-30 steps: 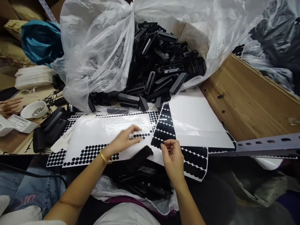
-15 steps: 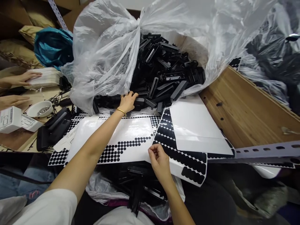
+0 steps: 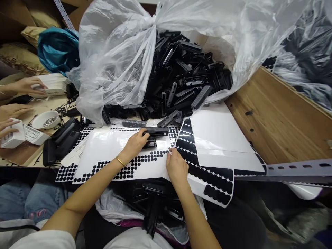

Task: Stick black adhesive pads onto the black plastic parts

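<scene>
My left hand grips a long black plastic part, holding it just over the white sheet of round black stickers. A second dark piece shows beneath this part; whether it is joined to it I cannot tell. At the sheet's right edge, my right hand has its thumb and finger pinched together. A small dark spot shows at those fingertips, too small to name. Beside that hand lies another sheet with rows of larger black stickers. Behind my hands, many similar black parts spill from a clear plastic bag.
Wooden board and a perforated metal rail border the right side. At left, another person's hands work near white boxes and a bowl of small metal pieces. Below the table edge, an open bag holds more black parts.
My left hand has come back from the pile toward me with a black part in it. My right hand has moved slightly up to the sticker sheet's edge.
</scene>
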The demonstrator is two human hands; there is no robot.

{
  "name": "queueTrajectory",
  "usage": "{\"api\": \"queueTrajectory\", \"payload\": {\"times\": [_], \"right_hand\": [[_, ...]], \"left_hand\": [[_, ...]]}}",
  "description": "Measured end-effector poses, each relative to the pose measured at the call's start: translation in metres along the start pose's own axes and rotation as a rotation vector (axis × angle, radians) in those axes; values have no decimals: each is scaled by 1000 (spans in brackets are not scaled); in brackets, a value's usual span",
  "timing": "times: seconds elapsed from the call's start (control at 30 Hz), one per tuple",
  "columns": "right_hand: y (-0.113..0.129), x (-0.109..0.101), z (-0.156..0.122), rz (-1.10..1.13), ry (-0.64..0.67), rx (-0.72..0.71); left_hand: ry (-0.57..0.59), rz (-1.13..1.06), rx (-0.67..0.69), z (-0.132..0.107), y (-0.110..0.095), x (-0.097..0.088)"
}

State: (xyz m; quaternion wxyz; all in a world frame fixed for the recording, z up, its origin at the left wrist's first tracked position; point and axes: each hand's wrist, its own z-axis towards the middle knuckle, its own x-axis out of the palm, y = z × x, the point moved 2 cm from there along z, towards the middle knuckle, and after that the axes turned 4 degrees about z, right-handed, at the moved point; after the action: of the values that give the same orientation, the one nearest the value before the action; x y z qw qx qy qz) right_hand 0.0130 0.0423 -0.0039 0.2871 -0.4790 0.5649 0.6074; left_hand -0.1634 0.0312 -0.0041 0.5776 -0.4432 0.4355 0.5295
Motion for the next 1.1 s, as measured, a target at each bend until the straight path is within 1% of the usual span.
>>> {"api": "queueTrajectory", "payload": {"times": [0.07, 0.13, 0.2, 0.27, 0.37, 0.43, 0.53, 0.6, 0.67, 0.7, 0.77, 0.8, 0.83, 0.9, 1.0, 1.1], "right_hand": [[0, -2, 8, -34, 49, 10], [-2, -3, 12, -12, 72, -5], [-7, -5, 13, 72, 59, -37], [-11, -5, 9, 225, 32, -70], [-15, -4, -1, 527, -18, -107], [-16, -4, -8, 680, -42, -118], [-16, -3, -16, 811, -49, -100], [-16, -4, -19, 896, -53, -69], [-15, -6, -22, 1004, -48, -35], [-14, -7, -23, 1061, -37, -24], [-11, -8, -26, 1162, -6, -18], [-9, -9, -27, 1199, 7, -20], [-8, -10, -29, 1224, 11, -23], [-7, -11, -31, 1244, -3, -18], [-8, -11, -32, 1232, -57, 25], [-10, -10, -33, 1176, -111, 54]], "left_hand": [[-49, -25, -22, -7, 0, 0], [-99, -52, -42, -10, -1, -3], [-157, -103, -61, -12, -1, -7], [-213, -178, -96, -14, -2, -10], [-270, -332, -210, -13, -2, -11], [-305, -462, -308, -11, 0, -12], [-342, -685, -441, -7, 0, -17], [-352, -883, -532, -8, -6, -20], [-318, -1198, -618, -11, -20, -21], [-263, -1395, -652, -14, -29, -20], [-91, -1776, -698, -20, -52, -16], [-11, -1902, -721, -24, -63, -14], [54, -1981, -744, -28, -73, -11], [119, -2035, -784, -35, -87, -7], [142, -2062, -795, -42, -98, -5], [127, -2087, -790, -45, -103, -6]]}}
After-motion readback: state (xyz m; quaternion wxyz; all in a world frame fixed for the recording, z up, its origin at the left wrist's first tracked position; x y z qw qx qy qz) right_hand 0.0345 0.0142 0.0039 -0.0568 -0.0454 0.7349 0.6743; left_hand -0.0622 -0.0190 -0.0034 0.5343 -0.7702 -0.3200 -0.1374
